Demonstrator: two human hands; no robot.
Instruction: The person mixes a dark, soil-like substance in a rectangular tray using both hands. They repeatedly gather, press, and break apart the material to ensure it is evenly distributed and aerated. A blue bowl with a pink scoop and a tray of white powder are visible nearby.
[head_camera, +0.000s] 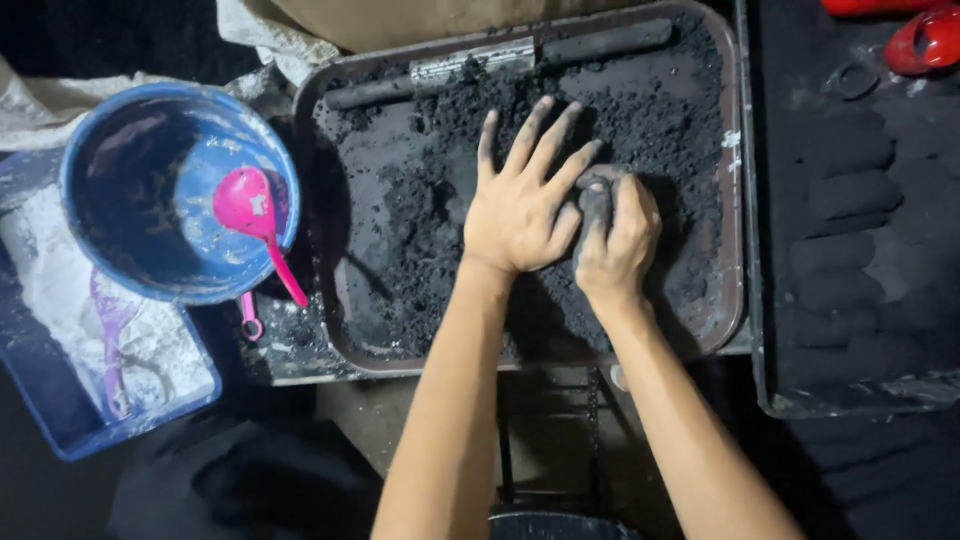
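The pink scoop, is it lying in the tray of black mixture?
No, the pink scoop rests inside the blue bucket.

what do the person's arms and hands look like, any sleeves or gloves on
No gloves and no sleeves in view: both forearms are bare down to the frame edge. The left hand and right hand are smeared with dark powder, heaviest on the fingers. No rings, watch or bands show.

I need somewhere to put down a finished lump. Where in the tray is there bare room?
Bare strip along the tray's near edge, below the left hand and right hand. Middle crowded with black mix; far edge holds a bar.
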